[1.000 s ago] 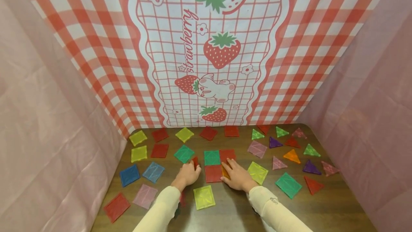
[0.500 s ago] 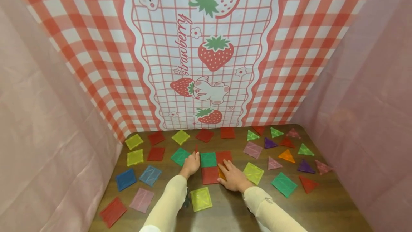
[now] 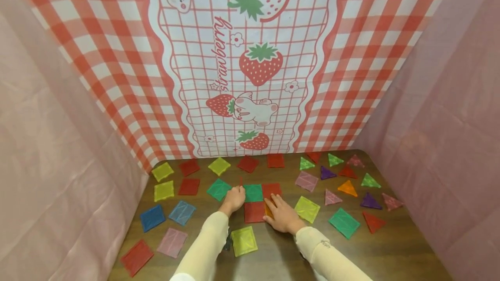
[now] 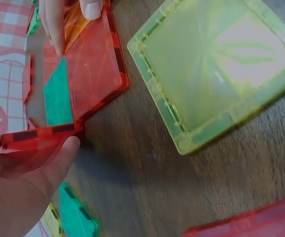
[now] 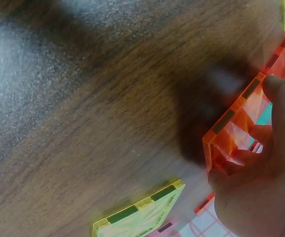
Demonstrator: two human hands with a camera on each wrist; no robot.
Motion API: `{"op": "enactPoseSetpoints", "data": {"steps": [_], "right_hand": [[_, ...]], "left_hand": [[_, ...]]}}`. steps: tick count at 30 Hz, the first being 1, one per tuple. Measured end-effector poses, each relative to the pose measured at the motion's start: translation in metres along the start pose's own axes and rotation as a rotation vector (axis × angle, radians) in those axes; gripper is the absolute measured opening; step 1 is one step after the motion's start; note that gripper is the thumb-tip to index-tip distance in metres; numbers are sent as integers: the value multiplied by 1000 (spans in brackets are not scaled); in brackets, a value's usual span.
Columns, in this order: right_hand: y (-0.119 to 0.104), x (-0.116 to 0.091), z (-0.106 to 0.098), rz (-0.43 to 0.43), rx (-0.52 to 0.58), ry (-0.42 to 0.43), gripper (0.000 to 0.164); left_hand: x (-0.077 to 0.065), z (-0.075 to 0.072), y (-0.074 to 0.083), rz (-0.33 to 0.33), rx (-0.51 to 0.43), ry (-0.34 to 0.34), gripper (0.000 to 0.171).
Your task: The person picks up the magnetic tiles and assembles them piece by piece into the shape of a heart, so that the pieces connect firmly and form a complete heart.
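Observation:
My left hand (image 3: 234,199) pinches a red square magnetic tile (image 4: 40,136) that stands on edge along the left side of a flat two-by-two block. In the head view a green tile (image 3: 254,193) is at the block's back left, with a red tile (image 3: 271,190) beside it. Another red tile (image 3: 254,212) forms the front left. At the front right, an orange tile (image 5: 238,111) lies mostly beneath my right hand (image 3: 283,214), whose spread fingers rest across it and reach the back red tile.
A yellow square tile (image 3: 244,242) lies just in front of the block. Loose square tiles surround the left side, including a green one (image 3: 219,190) and a blue one (image 3: 152,218). Several triangles, one orange (image 3: 347,188), lie at the right. A checked cloth (image 3: 258,99) hangs behind.
My left hand has moved right and away from me with the red tile, up against the green tile's left side. The right hand stays on the orange tile.

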State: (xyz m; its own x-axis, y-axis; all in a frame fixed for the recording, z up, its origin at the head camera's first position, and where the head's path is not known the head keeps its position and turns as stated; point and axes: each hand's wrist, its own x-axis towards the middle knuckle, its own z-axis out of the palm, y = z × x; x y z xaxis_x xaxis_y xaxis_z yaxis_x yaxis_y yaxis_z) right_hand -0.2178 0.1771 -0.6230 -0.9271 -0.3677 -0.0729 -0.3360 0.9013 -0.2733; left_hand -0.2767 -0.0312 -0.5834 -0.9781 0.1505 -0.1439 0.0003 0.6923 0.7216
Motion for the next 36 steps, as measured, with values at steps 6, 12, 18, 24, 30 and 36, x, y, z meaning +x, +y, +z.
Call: {"op": "enactPoseSetpoints", "data": {"steps": [6,12,18,24,30,36], "right_hand": [[-1,1,0,6,4,-8,64],[1,2,1,-4,-8,-6,64],[3,2,2,-11,-15,-4,65],[3,3,0,-16,-24,2,64],[11,0,-5,-57,51,31,64],[39,-10,-24,-49,2,137,60]], "left_hand": [[-1,-1,-3,-53,-43,6,48],[-3,-3,0,-67,-93,-45,54],[-3,-2,0,-73,-91,-19,52],[0,0,-1,-63,-86,-8,51],[1,-2,-3,-64,-115,-24,49],[0,-4,-8,-56,-145,-56,51]]}}
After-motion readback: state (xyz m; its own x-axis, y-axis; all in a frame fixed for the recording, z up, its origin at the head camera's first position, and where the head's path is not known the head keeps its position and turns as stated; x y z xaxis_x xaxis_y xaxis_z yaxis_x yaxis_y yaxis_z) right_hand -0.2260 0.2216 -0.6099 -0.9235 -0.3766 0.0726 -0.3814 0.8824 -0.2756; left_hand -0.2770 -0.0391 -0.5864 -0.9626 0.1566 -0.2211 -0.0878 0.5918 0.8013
